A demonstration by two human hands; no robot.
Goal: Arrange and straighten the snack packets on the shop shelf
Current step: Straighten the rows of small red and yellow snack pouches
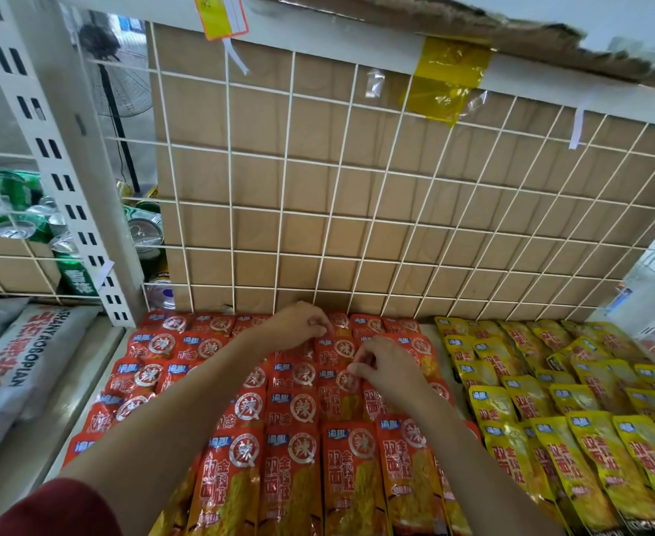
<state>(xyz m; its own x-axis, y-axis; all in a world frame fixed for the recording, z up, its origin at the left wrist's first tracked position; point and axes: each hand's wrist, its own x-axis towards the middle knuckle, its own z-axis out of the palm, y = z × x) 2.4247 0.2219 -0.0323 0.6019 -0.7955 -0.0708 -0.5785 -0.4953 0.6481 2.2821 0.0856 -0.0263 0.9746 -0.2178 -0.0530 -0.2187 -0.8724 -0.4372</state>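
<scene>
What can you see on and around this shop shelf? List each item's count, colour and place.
red snack packets: many, red, overlapping rows, centre
yellow snack packets: many, yellow, rows at right
wire grid: one, white, behind packets
cardboard sheet: one, brown, behind grid
drink cans: several, green, left
sacks: few, grey-white, lower left
fan: one, black, upper left
left hand: one, pinching back-row red packet
right hand: one, pinching nearer red packet

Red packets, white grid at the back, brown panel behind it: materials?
The red packets look like glossy plastic or foil film: crinkles and bright glints. The white grid is thin wire, probably painted or coated metal, matt. The brown panel looks like cardboard: dull, flat brown, though thin board is possible.
</scene>
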